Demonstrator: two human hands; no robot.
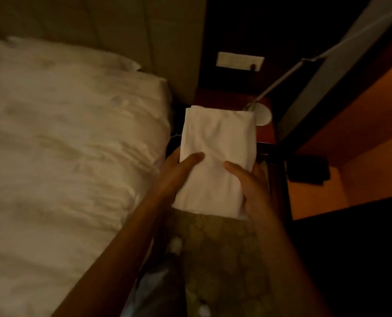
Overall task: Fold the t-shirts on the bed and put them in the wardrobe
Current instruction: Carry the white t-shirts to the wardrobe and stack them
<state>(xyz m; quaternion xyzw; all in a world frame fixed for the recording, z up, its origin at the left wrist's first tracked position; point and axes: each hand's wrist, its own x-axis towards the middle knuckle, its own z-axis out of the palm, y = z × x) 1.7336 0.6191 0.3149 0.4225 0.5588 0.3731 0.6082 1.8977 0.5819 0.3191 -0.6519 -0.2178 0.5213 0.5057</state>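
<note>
Two hands, one grip each, both on one folded t-shirt (pixel 218 156). Left hand (pixel 176 177) clamps the shirt's 9 o'clock edge: thumb lies flat on top, fingers curl under out of sight. Right hand (pixel 252 188) clamps the 3 o'clock edge the same way, thumb on top pointing toward 10 o'clock, fingers wrapped below. Shirt is white, soft knit, folded to a tall rectangle with a few shallow creases and a thick rounded fold on its 3 o'clock side; it's held in the air, off the bed, over the gap between bed and nightstand. Two bare forearms run in from 6 o'clock. Below the shirt: patterned carpet (pixel 222 248), olive with pale round motifs, and what look like two white shoes, blurred. At 9 o'clock: one bed (pixel 64 156), white rumpled sheet, many soft wrinkles, rounded mattress corner near 11 o'clock; one pillow (pixel 76 53) at its far end against a padded beige headboard (pixel 122 24). At 12 to 1 o'clock: one dark reddish wood nightstand (pixel 268 133), glossy, with one white round disc (pixel 263 115) on it, partly hidden by the shirt, a thin pale rod rising from it toward 2 o'clock. One pale rectangular wall plate (pixel 239 60) above. At 3 o'clock: orange-lit wood surface with one dark flat rectangular object (pixel 308 170); can't tell what it is.
</note>
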